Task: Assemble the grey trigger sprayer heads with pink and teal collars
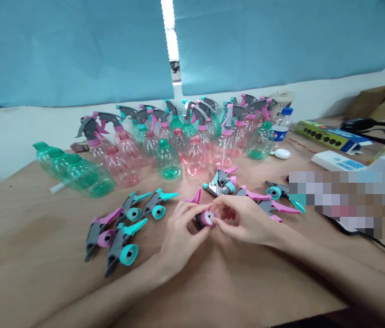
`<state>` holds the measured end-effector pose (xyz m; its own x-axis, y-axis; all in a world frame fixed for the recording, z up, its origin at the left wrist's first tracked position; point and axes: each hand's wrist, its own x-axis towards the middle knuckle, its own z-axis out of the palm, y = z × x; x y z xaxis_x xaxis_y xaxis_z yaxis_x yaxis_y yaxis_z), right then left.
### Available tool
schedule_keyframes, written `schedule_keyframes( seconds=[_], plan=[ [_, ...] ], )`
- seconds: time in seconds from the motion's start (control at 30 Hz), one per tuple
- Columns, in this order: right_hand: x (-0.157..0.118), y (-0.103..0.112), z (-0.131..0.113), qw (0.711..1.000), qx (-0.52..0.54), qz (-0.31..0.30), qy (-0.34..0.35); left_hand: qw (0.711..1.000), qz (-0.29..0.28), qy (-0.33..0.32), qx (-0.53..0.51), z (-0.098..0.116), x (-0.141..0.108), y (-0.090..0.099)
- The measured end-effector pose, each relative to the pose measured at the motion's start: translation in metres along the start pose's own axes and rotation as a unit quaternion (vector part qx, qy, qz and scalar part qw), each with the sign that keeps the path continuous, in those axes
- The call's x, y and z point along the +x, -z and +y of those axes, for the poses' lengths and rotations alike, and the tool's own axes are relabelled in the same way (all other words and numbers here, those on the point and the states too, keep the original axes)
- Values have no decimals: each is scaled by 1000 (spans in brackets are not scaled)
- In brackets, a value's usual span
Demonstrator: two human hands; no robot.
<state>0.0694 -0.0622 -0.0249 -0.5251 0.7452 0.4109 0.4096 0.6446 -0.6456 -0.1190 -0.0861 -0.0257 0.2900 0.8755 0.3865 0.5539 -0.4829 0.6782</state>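
The left hand point(181, 226) and the right hand point(247, 219) are reaching in from the lower edge and meeting above the tabletop point(24, 232), with both forearms angling inward. Their fingers point(225, 206) are pinching narrowly around a gray plastic sprayer head point(203, 220) with a glossy pink ring collar point(207, 217), holding it from both sides just above the wood. The fingers are hiding most of its body, and I cannot tell whether the pink fin point(195, 196) just past the left hand belongs to it.

Loose sprayer heads with matte gray bodies are lying on the tabletop around the hands, their flat triggers and round collars in teal or pink. One group point(122, 232) is lying to the left, a tangled heap point(220, 184) is sitting just ahead, and more point(267, 198) are lying to the right, partly running into a pixelated patch point(339, 205) that hides whatever is there.

Beyond them, smooth translucent pink and green plastic bottles point(178, 150) are standing in a crowded arc, many topped with sprayers. Two green bottles point(76, 175) are lying on their sides at the left. A blue curtain point(69, 45) is hanging behind the tabletop, with a thin strip of bright light showing through its gap.
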Motion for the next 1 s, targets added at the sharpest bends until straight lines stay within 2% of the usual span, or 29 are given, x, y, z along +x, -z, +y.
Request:
schedule_keyframes(
  seconds=[0.43,0.6,1.0],
  plan=[
    [3,4,-3,998,16,-51,-30,1000,-10,-15,-8,-4,-2,0],
    [2,2,-4,999,-21,-40,-25,999,-11,-32,0,-6,-2,0],
    [1,1,0,1000,-17,-19,-4,999,-2,-27,28,-3,-2,-1]
  ],
)
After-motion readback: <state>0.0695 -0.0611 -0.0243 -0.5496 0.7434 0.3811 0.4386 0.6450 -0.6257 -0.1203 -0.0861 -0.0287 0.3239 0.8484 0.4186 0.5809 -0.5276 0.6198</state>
